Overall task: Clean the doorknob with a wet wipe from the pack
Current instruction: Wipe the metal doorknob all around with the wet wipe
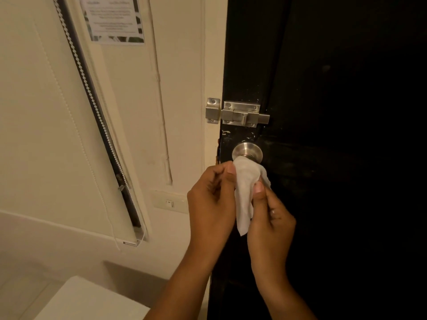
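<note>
A round steel doorknob (246,151) sits on the left edge of a black door (335,112). A white wet wipe (245,195) hangs crumpled just below the knob, its top edge covering the knob's lower part. My left hand (211,202) pinches the wipe's upper left side between thumb and fingers. My right hand (270,225) pinches its right side with the thumb on top. The wipe pack is not in view.
A steel sliding bolt latch (238,113) is fixed above the knob, spanning door and cream frame. A light switch (170,203) is on the wall to the left, beside a window blind (57,135). A white surface (92,301) lies at the bottom left. A notice (113,18) hangs high on the wall.
</note>
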